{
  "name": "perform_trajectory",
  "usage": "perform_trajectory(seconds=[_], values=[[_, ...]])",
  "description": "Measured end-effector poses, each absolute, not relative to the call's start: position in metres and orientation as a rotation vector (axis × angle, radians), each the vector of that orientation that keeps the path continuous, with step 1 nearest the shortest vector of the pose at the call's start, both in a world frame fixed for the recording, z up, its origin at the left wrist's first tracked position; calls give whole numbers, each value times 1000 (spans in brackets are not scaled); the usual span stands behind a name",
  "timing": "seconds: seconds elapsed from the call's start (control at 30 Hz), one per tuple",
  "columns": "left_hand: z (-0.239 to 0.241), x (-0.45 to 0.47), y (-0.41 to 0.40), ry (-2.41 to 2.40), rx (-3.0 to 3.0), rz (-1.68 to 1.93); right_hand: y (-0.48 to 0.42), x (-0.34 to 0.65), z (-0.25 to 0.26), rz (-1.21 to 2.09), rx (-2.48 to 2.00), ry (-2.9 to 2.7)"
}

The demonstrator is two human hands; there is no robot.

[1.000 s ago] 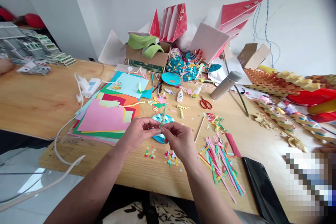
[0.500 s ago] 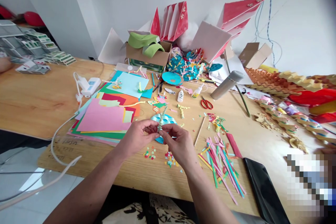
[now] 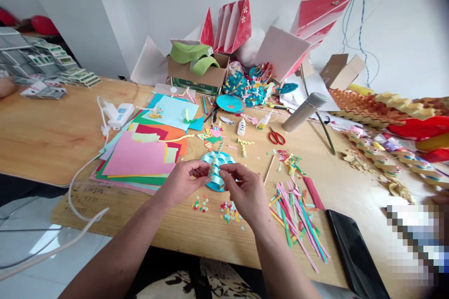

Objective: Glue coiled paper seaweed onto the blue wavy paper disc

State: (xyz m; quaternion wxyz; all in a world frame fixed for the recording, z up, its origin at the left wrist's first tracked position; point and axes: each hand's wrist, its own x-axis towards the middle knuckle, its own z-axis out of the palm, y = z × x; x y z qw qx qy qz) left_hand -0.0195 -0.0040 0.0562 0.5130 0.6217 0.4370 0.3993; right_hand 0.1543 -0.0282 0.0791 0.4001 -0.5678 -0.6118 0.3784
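Observation:
Both hands meet above the wooden table (image 3: 52,135) near its front edge. My left hand (image 3: 182,180) pinches a small folded paper strip (image 3: 212,168), pale green and blue, between thumb and fingers. My right hand (image 3: 243,191) has its fingers curled in a pinch just right of the strip, close to it; whether it still grips the strip I cannot make out. Right behind the hands lies a blue scalloped paper disc (image 3: 219,161). Small piles of coloured paper scraps (image 3: 228,210) lie on the table beneath the hands.
A stack of coloured paper sheets (image 3: 136,159) lies left of the hands, cut paper strips (image 3: 298,219) and a black phone (image 3: 354,257) to the right. Red scissors (image 3: 276,137), glue bottles (image 3: 241,127), a metal flask (image 3: 304,112), a cardboard box (image 3: 198,74) and folded paper crafts sit farther back. A white cable (image 3: 84,173) trails off the left edge.
The folded strip stood upright between both hands; now it is lower and shorter in the left fingers, and the right hand has drawn slightly to the right.

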Motion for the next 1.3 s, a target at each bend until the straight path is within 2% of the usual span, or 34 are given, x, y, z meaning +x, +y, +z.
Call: perform_trajectory(seconds=[0.5, 1.0, 1.3], values=[[47, -7, -11, 1333, 2152, 1148, -16, 151, 81, 912, -1405, -1481], [43, -16, -3, 1228, 1810, 985, -11, 156, 85, 1154, -1326, -1478], [46, -16, -2, 1160, 1704, 879, -10, 154, 89, 1183, -1326, -1513]])
